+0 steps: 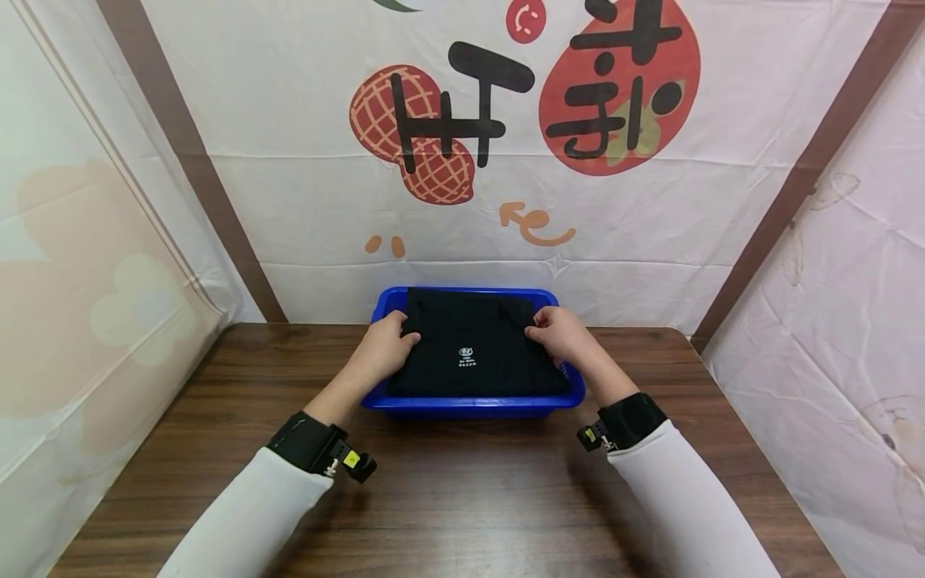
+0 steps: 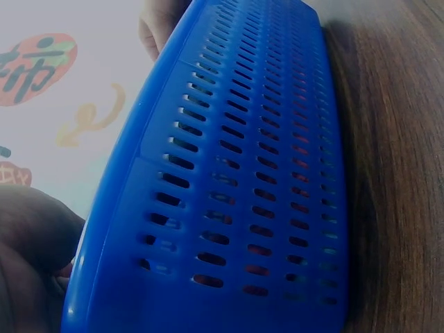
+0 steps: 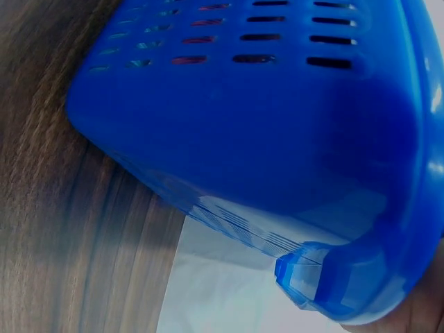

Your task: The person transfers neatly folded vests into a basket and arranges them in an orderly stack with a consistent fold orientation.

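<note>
A folded black cloth [image 1: 462, 329] with a small white print lies flat across the top of a blue plastic basket [image 1: 470, 405], covering most of its opening. At the cloth's left edge my left hand [image 1: 385, 345] pinches it, thumb on top. On the opposite side, my right hand [image 1: 567, 333] pinches the right edge between thumb and fingers. Slots run along the basket's front wall [image 2: 236, 159] in the left wrist view, where part of my left hand [image 2: 31, 243] shows behind the rim. Reddish and pale contents peek through those slots, mostly hidden.
The basket stands at the back of a dark wood-grain table [image 1: 462, 490], close to a white printed curtain [image 1: 311, 201]. Similar fabric hangs at the left and right sides. Black camera straps [image 1: 307, 441] circle both wrists.
</note>
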A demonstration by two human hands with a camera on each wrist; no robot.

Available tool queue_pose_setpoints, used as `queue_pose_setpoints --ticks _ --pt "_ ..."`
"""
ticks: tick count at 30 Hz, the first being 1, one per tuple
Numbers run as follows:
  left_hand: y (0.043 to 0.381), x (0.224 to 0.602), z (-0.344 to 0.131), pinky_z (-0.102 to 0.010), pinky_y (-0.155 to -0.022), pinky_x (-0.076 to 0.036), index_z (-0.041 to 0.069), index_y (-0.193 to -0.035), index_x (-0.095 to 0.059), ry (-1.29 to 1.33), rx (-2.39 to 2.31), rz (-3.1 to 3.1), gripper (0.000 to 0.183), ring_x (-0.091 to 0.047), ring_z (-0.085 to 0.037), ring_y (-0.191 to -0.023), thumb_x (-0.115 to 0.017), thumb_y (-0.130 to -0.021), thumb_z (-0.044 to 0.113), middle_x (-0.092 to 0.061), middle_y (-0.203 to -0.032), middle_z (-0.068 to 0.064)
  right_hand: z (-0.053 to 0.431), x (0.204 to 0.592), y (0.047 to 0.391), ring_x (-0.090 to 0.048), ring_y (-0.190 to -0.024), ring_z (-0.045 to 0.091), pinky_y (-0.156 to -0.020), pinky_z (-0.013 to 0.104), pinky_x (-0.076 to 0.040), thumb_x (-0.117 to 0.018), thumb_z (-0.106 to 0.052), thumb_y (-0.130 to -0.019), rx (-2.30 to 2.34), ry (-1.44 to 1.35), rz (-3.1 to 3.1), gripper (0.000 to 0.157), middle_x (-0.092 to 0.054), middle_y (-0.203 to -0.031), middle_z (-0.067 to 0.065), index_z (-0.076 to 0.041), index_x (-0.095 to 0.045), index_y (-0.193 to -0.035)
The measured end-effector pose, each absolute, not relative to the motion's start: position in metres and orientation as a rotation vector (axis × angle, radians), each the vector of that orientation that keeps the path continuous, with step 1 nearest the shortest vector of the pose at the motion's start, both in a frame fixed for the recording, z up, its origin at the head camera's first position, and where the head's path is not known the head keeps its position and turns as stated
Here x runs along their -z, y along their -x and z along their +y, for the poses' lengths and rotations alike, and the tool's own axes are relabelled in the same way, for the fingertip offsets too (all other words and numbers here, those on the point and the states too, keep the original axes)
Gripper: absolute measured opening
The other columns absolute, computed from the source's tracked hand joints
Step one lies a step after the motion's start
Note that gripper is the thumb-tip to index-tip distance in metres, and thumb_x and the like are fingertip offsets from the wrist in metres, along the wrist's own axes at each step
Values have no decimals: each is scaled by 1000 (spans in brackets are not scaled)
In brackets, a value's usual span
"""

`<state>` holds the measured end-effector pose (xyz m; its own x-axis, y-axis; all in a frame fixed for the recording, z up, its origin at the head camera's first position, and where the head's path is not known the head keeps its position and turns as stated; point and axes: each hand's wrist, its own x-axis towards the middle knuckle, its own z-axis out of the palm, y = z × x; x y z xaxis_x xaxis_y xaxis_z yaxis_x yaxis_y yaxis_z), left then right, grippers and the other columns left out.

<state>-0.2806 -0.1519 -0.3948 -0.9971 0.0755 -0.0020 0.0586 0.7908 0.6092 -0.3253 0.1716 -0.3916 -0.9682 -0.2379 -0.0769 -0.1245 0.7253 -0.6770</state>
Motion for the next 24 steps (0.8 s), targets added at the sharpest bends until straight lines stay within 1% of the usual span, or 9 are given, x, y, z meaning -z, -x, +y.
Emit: queue_pose_setpoints --ticks 4,6,8,10,13,16,20,23,24 --pt "280 394 -151 -56 -112 -40 -8 -149 -41 -104 -987 2952 53 -45 -41 -141 -55 -107 23 -47 -151 -29 168 391 325 -54 -47 19 -46 31 -49 -63 -27 -103 1003 268 2799 21 -49 -62 2 -6 -58 -98" --pt "281 395 -150 -56 -112 -41 -8 -148 -41 -102 -983 2952 54 -45 -41 -141 -55 -107 23 -47 -151 -29 167 390 324 -55 -47 19 -46 31 -49 -63 -27 -103 974 263 2810 23 -49 -61 2 -7 -57 -95" --pt "281 395 -149 -55 -112 -41 -8 -149 -40 -94 -973 2951 54 -45 -41 -141 -55 -107 23 -47 -151 -29 165 390 324 -55 -46 19 -45 31 -48 -63 -27 -103 949 260 2821 25 -47 -59 2 -8 -55 -89" --pt "282 396 -149 -55 -112 -41 -8 -150 -40 -86 -964 2947 54 -44 -41 -142 -54 -107 23 -46 -152 -29 164 390 324 -54 -44 19 -44 31 -47 -63 -27 -102 918 264 2835 30 -44 -57 0 -9 -51 -81" --pt "282 397 -148 -55 -111 -42 -7 -151 -38 -69 -952 2933 56 -44 -41 -142 -54 -108 24 -45 -153 -28 162 391 325 -54 -42 19 -43 31 -45 -64 -27 -102 876 258 2857 36 -42 -55 0 -12 -45 -75" --pt "282 398 -146 -56 -110 -43 -6 -152 -36 -57 -940 2926 57 -44 -41 -142 -53 -108 24 -44 -153 -28 161 391 325 -55 -41 19 -44 31 -46 -63 -27 -102 842 257 2873 34 -45 -56 1 -11 -47 -77" --pt "282 397 -145 -56 -108 -45 -6 -152 -36 -38 -924 2923 57 -45 -42 -141 -53 -108 25 -45 -153 -29 159 391 323 -57 -43 20 -46 32 -48 -64 -28 -102 824 248 2881 25 -51 -61 3 -8 -55 -89" --pt "282 398 -144 -56 -106 -46 -6 -153 -35 -29 -912 2917 57 -46 -42 -140 -52 -108 25 -44 -152 -29 158 391 322 -59 -44 21 -47 32 -49 -64 -28 -102 807 234 2879 23 -52 -65 4 -8 -57 -94" --pt "283 398 -144 -56 -106 -46 -6 -153 -35 -25 -910 2916 57 -46 -42 -139 -52 -108 25 -44 -152 -29 157 391 322 -59 -45 21 -47 32 -49 -64 -29 -102 796 230 2880 24 -52 -66 4 -8 -56 -93"
